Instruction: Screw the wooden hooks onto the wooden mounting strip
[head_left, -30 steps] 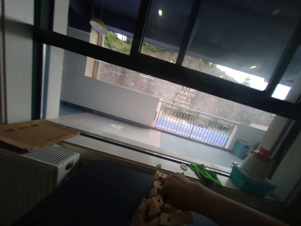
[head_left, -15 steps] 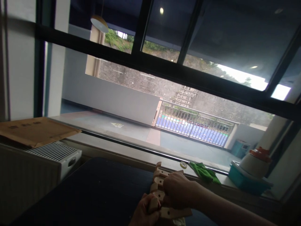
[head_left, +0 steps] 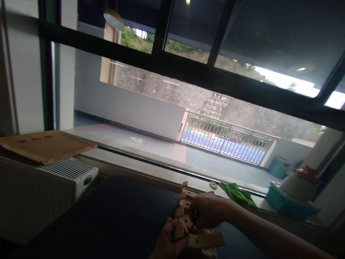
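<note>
My left hand (head_left: 167, 238) is closed round a pale wooden piece (head_left: 179, 232) with an upright block end. Its flat arm (head_left: 208, 240), with a dark hole in it, points to the right. Just above, my right hand (head_left: 207, 210) is closed, fingers downward, on a thin dark tool (head_left: 194, 222) that reaches toward this piece; its exact kind is hidden by the fingers. Behind the hands, several similar wooden pieces (head_left: 184, 203) with rounded ends and holes lie in a row. Something crinkled and clear shows beneath the held piece.
The dark table (head_left: 121, 216) stands against a window sill. On the sill lie a green cloth (head_left: 238, 194), a tape roll (head_left: 213, 185) and a teal box (head_left: 289, 207) under a white container with an orange top (head_left: 299, 183). A brown envelope (head_left: 48, 145) rests on a white slatted unit (head_left: 75, 171) to the left.
The view has shifted slightly. My right hand has lifted a little off the held piece, and the thin dark tool now shows below its fingers. My left hand keeps its hold.
</note>
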`<state>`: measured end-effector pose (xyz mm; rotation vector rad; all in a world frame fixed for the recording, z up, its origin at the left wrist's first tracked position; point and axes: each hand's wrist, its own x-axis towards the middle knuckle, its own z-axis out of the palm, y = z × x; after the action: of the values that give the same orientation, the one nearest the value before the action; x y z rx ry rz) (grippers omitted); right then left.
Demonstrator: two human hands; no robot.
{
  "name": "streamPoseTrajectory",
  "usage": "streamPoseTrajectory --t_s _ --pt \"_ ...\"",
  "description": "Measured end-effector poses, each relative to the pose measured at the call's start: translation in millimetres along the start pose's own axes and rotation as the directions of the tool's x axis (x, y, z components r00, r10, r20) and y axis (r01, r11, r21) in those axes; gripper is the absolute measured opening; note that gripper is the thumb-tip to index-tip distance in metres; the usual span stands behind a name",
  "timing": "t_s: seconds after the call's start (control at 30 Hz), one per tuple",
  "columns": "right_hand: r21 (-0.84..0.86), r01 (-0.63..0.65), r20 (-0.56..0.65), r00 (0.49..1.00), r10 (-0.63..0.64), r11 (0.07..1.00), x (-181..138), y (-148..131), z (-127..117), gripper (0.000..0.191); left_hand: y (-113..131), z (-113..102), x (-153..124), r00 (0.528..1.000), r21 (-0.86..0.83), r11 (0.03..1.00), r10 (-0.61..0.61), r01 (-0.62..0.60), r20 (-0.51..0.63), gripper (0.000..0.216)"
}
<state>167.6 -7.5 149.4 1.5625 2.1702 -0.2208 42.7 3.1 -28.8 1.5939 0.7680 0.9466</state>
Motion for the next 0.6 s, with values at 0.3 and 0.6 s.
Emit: streamPoseTrajectory --t_s 0.3,0.6 --pt "-0.172 0.013 -0.054 0.998 -0.023 0.985 -13.7 -22.1 -7.6 0.025 -1.3 -2.4 0.4 0.999 -0.051 0.998 -0.032 0.032 -0.013 0.005" --pt "-0.268 0.157 -0.118 0.974 -0.193 0.951 -7.8 -20.4 -0.3 0.014 -5.9 -1.0 2.1 1.0 -0.126 0.992 0.006 -0.007 -0.004 0.01"
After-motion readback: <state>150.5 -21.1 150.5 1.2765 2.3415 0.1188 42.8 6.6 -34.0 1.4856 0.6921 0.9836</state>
